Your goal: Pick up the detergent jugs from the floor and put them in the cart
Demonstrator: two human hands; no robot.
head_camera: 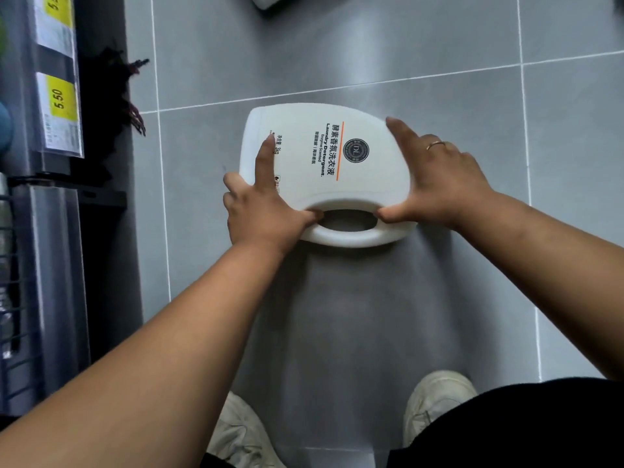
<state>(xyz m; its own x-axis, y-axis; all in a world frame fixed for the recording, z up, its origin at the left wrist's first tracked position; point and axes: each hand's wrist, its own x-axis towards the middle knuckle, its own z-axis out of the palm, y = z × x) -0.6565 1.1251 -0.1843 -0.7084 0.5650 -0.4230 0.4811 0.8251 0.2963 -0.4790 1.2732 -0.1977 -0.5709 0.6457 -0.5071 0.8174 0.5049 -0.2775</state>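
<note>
Left hand (pixel 260 211), right hand (pixel 442 177) gripping detergent jug (pixel 324 184): thumbs hooking handle, fingers (pixel 265 157) clamping sides. Jug seemingly lying on floor (pixel 337 62); likely second jug (pixel 266 0) waiting beyond fingertips. Nothing carted yet.

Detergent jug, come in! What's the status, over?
Both gripping: left hand and right hand hold the detergent jug, thumbs in its handle hole. Jug label-up over grey floor tiles. Nothing blocking; second white container at top edge.

Bare forearms (pixel 189 349), thin gold ring (pixel 435 145) on R grip (pixel 445 177), off-wht lace-up sneakers (pixel 435 400), blk trousers (pixel 523 427)
</note>
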